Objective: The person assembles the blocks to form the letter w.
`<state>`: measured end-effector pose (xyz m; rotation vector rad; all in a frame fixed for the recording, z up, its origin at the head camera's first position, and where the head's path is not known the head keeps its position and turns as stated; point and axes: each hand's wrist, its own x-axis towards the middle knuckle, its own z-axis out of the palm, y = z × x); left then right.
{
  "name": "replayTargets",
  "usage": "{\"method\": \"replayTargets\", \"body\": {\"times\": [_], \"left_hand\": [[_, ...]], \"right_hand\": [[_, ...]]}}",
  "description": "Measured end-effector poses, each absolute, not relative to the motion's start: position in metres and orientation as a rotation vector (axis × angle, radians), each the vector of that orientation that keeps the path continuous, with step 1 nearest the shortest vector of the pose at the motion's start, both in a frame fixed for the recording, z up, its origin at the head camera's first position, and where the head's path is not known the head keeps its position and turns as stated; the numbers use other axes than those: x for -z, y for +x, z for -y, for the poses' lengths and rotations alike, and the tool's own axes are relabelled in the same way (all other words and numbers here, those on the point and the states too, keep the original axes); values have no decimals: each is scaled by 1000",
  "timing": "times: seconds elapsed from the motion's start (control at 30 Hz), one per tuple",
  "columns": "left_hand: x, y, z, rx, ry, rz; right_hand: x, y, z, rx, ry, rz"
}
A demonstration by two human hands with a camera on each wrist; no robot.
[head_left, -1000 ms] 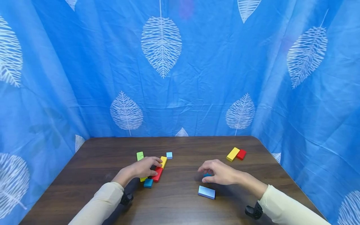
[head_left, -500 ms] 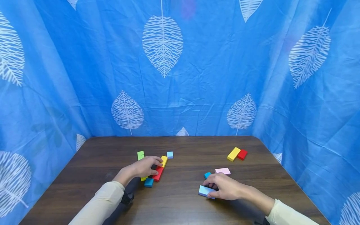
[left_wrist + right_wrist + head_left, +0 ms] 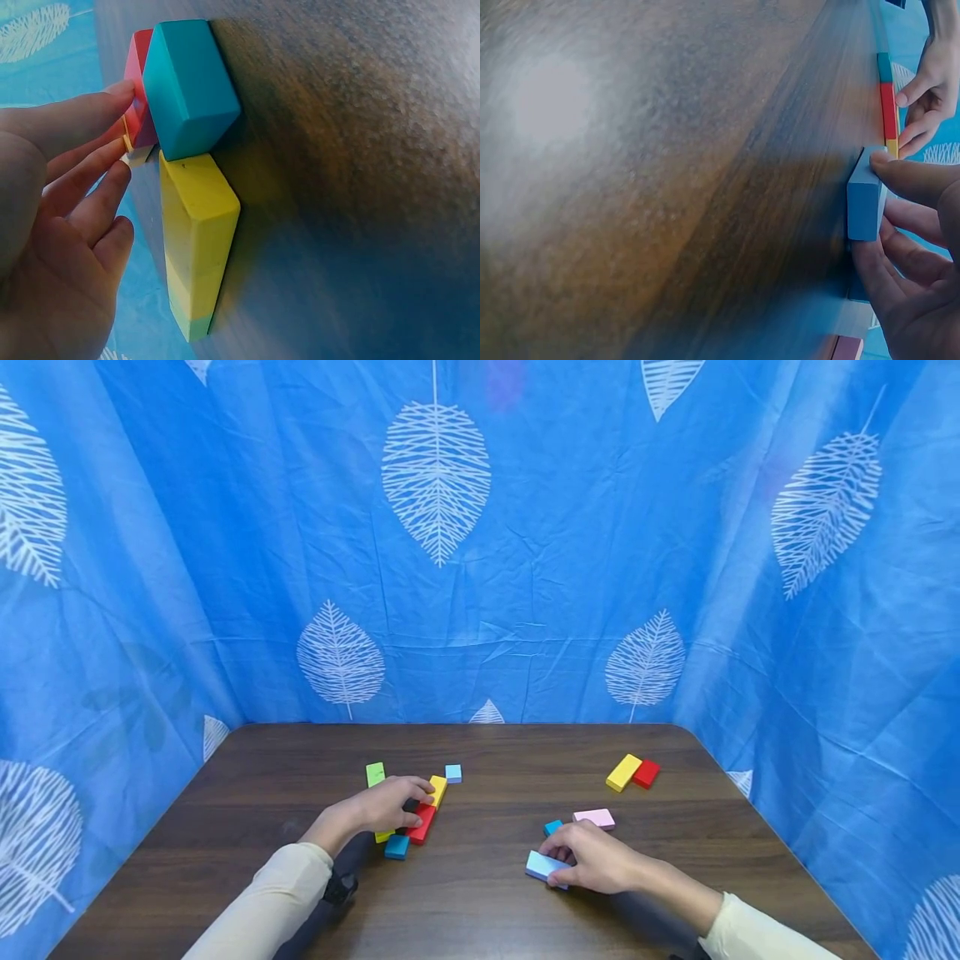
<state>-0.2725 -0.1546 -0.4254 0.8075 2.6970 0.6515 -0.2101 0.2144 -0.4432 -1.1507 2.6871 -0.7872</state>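
- Right hand [image 3: 602,862] pinches the light-blue block [image 3: 539,865] between thumb and fingers, low over the table [image 3: 480,914]; whether it touches the wood is unclear.
- Left hand [image 3: 378,807], well left of the light-blue block, rests loosely extended fingers on the red block [image 3: 423,823] and yellow block [image 3: 440,786].
- Teal block [image 3: 552,827] and pink block [image 3: 595,817] lie just beyond the light-blue block.
- Step in hand seems to be positioning the light-blue block; the next move probably calls for a steady pinch, clear of the teal block.

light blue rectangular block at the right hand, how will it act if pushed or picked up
The light blue rectangular block is probably stiff, with straight, crisp edges. Pushed, its low, flat-sided shape should slide rather than roll. Its smooth-looking faces may be slightly slippery for the right hand.
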Motion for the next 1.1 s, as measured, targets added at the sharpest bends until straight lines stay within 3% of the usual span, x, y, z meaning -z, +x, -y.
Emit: {"method": "replayTargets", "body": {"times": [0.77, 1.1], "left_hand": [[426, -275, 155, -653, 802, -2680], [424, -274, 153, -644, 770, -2683]], "right_hand": [[427, -234, -189, 892, -1133, -2763], [422, -258, -165, 924, -961, -2854]]}}
